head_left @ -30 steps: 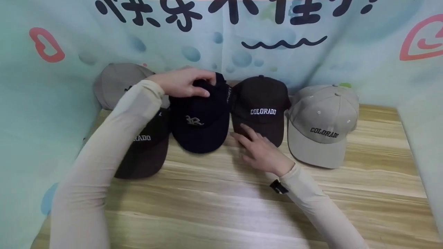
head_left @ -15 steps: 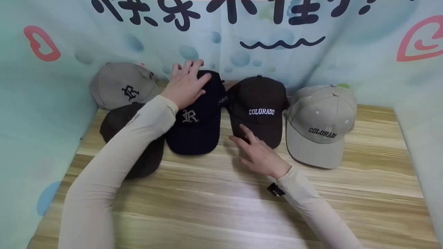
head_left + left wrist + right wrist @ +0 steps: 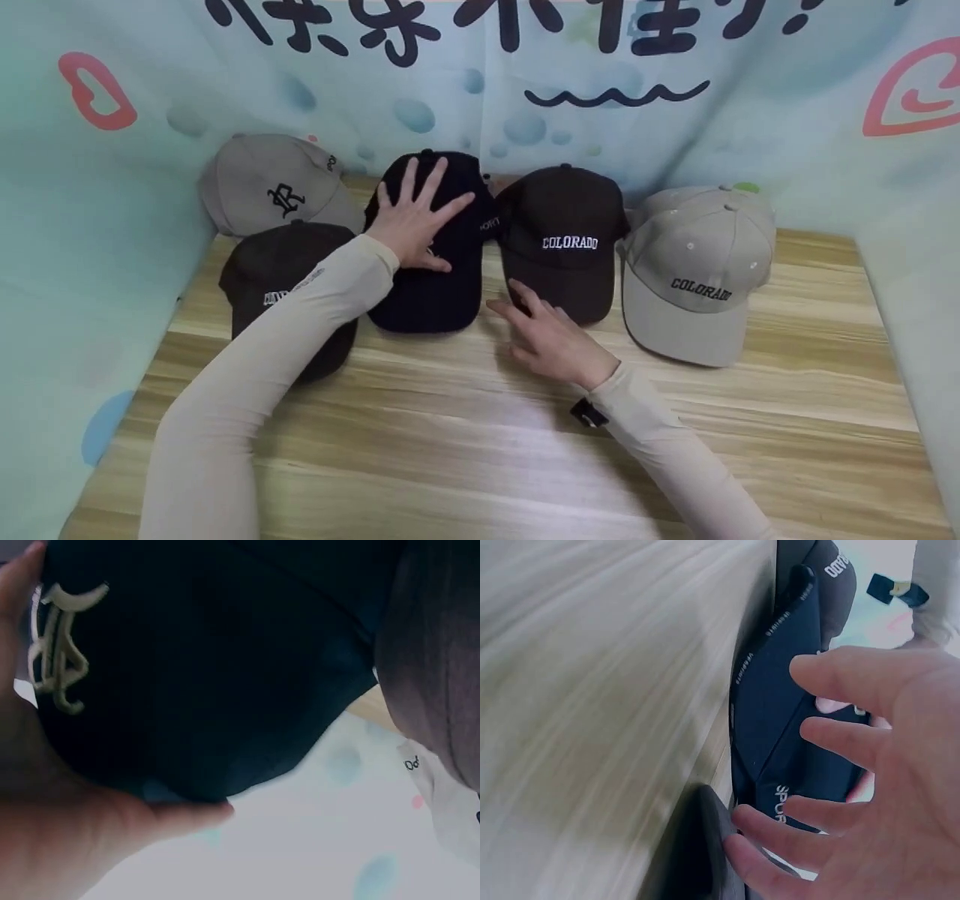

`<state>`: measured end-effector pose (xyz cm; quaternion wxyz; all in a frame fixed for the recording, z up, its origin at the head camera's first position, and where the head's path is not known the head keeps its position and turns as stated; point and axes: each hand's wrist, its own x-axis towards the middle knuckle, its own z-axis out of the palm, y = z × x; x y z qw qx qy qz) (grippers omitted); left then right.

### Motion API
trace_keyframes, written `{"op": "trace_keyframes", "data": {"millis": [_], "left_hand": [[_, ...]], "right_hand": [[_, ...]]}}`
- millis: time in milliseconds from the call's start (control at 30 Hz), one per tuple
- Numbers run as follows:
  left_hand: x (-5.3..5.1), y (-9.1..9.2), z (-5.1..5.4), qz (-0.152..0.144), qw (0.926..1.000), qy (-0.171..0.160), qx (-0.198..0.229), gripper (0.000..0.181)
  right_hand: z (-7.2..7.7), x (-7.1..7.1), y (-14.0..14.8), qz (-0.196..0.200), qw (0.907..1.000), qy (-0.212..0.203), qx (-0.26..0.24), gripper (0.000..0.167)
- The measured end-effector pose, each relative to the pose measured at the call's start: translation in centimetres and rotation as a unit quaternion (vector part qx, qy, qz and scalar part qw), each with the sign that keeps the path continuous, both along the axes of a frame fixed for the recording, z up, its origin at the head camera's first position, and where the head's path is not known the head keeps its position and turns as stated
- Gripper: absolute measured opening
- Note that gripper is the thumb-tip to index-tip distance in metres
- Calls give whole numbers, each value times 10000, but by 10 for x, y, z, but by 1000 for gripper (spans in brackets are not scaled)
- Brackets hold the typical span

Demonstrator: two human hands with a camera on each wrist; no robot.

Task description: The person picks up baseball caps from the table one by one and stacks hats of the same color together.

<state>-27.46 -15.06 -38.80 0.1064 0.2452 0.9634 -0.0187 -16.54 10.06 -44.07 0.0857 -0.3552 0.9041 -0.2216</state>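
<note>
A navy baseball cap [image 3: 427, 307] stands on the table, brim toward me. My left hand [image 3: 415, 221] rests on its crown with fingers spread, covering most of its emblem. The left wrist view shows the pale embroidered letter [image 3: 66, 649] on the cap, with my left hand [image 3: 67, 832] along its side. My right hand [image 3: 559, 341], fingers extended, is by the brim of a dark brown COLORADO cap [image 3: 566, 202]; whether it touches is unclear in the head view. In the right wrist view, my right hand [image 3: 877, 780] has nothing in its grasp.
Left of the navy cap stand a grey cap [image 3: 251, 176] at the back and another dark brown cap [image 3: 259, 259] before it, partly behind my left sleeve. A light grey COLORADO cap [image 3: 697, 247] is at the right. Printed cloth [image 3: 480, 97] hangs behind the wooden table [image 3: 465, 435].
My left hand let go of the navy cap's top and spread over its front. The navy cap shifted slightly and straightened. My right hand moved slightly toward me.
</note>
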Motion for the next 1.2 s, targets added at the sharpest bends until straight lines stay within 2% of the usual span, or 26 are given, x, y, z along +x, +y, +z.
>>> {"op": "trace_keyframes", "data": {"millis": [200, 300, 400, 500, 600, 733, 867, 967, 1000, 1100, 1200], "left_hand": [[-11, -2, -5, -36, 9988, -460, 131, 103], [-11, -8, -3, -102, 9977, -581, 330, 102], [-8, -18, 1, -186, 9953, -572, 755, 102], [-4, -36, 9, -117, 9918, -456, 1185, 99], [-1, -60, 18, 150, 9901, -340, 1354, 90], [2, -100, 26, 569, 9867, -521, 1433, 68], [5, -138, 22, 663, 9778, -1070, 1673, 44], [6, -159, 15, 605, 9669, -1458, 2005, 35], [6, -166, 13, 627, 9633, -1558, 2095, 36], [6, -179, 7, 957, 9513, -1873, 2255, 41], [6, -188, 2, 1405, 9451, -2073, 2100, 54]], "right_hand": [[0, 1, 0, 9, 10000, -79, 55, 62], [1, 2, 3, 34, 10000, -57, -51, 62], [3, 5, 11, 35, 9999, 39, -158, 60], [7, 7, 23, -19, 9996, 209, -170, 59], [12, 7, 36, -81, 9988, 464, -138, 57], [21, 6, 55, -120, 9961, 825, -284, 53], [26, 7, 77, -333, 9938, 953, -463, 52], [24, 7, 92, -537, 9937, 848, -509, 50], [22, 7, 96, -587, 9939, 792, -501, 48], [10, 6, 102, -644, 9955, 560, -422, 44], [-3, 6, 102, -627, 9966, 375, -378, 45]]}}
